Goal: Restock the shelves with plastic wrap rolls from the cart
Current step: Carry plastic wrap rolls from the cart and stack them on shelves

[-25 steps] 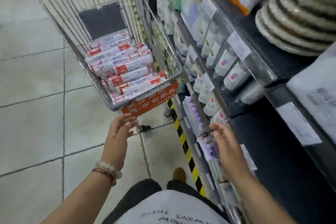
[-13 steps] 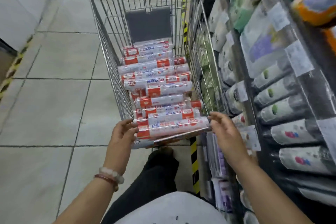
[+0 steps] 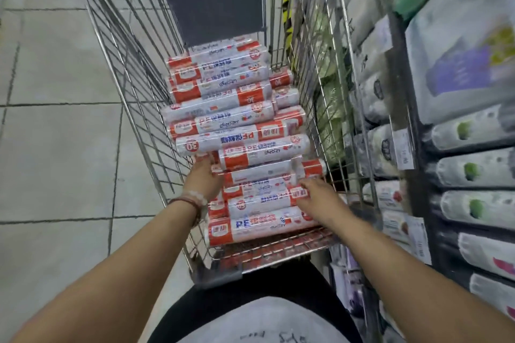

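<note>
Floor (image 3: 55, 153): light grey square tiles with dark grout lines, filling the left side of the view; a black-and-yellow hazard stripe (image 3: 285, 3) shows through the cart's far wires near the base of the shelving.
Cart (image 3: 133, 69): wire-mesh shopping cart, parked on the tiles just beside the shelving, its right wall close along the shelf fronts. A dark grey panel (image 3: 214, 5) hangs on the far inner wall. A red strip runs along the near rim.
Plastic wrap rolls (image 3: 223, 120): many white rolls with red end bands and blue print, stacked crosswise in the cart from the near rim to the grey panel, several layers deep.
Shelves (image 3: 418, 125): dark shelving on the right, several tiers, with price labels on the shelf edges. Stock includes white rolls with green dots, white rolls with red or pink marks on the lower tiers, and larger flat packs above in green and purple print. Detail is blurred.
Left hand (image 3: 204, 178): inside the cart at the left ends of the near rolls, palm against them, fingers reaching under a roll; whether they curl fully round it cannot be told. A beaded bracelet and a red cord sit on the wrist.
Right hand (image 3: 320, 198): inside the cart at the right ends of the near rolls, fingers extended and resting on them; blurred, so the grip cannot be told.
Person: bare forearms, dark trousers and a white printed garment at the bottom edge.
</note>
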